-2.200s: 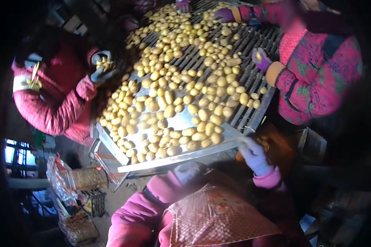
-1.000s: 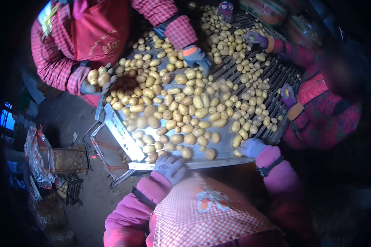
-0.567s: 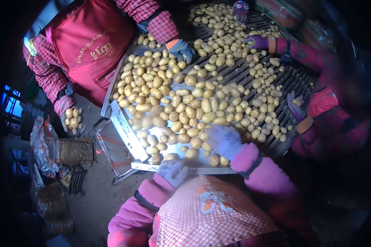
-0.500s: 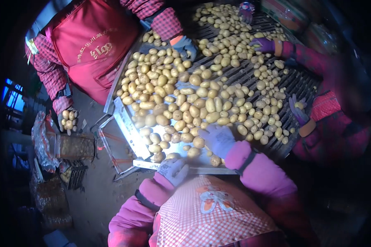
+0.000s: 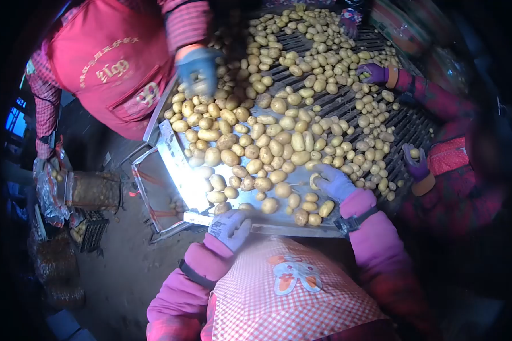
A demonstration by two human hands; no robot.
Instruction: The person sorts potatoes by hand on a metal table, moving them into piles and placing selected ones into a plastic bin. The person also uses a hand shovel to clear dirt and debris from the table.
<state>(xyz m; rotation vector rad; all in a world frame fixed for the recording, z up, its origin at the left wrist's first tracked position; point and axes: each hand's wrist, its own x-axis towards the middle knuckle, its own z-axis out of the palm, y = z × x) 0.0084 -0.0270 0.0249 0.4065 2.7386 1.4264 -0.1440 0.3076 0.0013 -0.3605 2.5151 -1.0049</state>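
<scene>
My right hand (image 5: 335,183), in a pale lilac glove, has its fingers and thumb bent around a potato (image 5: 314,181) over the metal tray (image 5: 256,215). Several loose potatoes lie just in front of its wrist. My left hand (image 5: 231,228), gloved alike, rests at the tray's front edge with its fingers curled. Whatever may be inside that hand is hidden. Beyond both hands spreads a heap of yellow potatoes (image 5: 265,153) of mixed sizes, running up onto a dark slatted grate (image 5: 407,133).
A co-worker in a red apron (image 5: 114,62) stands at the left, a blue-gloved hand (image 5: 198,71) over the heap. At the right, another person's purple gloves (image 5: 418,162) hold a potato. A filled sack (image 5: 94,189) and a dark crate (image 5: 94,232) stand on the floor at left.
My right hand has moved right and slightly up, taking hold of a potato. My left hand has barely shifted. The co-worker's blue glove swung left, and potatoes spread on the tray's front.
</scene>
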